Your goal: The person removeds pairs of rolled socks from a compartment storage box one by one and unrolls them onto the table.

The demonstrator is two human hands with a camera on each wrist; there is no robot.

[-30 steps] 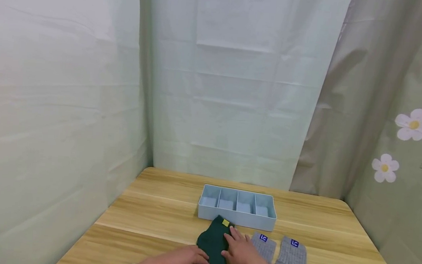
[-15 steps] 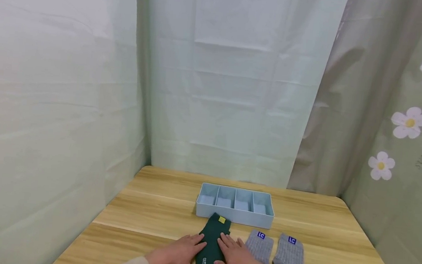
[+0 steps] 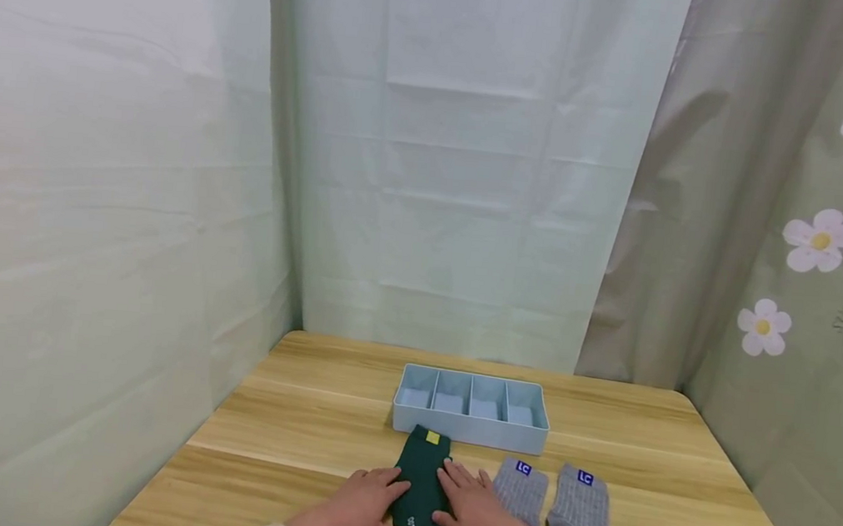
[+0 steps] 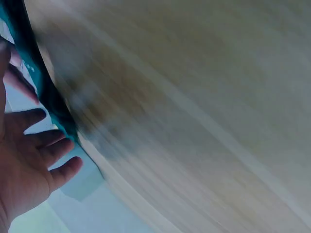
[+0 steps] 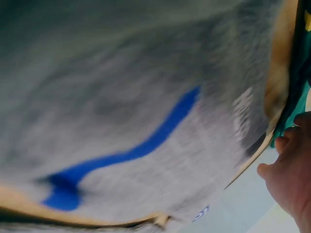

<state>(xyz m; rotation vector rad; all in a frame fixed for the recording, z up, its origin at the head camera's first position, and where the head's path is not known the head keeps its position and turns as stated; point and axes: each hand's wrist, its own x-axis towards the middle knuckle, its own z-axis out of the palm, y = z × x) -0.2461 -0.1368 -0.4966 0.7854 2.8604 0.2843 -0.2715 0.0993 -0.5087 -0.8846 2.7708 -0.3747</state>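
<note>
Shifted slightly left, green sock lies pressed between flat left hand and right hand

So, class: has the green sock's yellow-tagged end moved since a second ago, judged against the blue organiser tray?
Yes. The green sock has slid left: its yellow tag now sits further left along the front wall of the blue tray.

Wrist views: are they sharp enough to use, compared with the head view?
Head view: sharp, evenly lit, green sock and tray clear. Left wrist view: wooden table streaked by motion blur. Right wrist view: grey sock fills the frame, heavily smeared.
</note>
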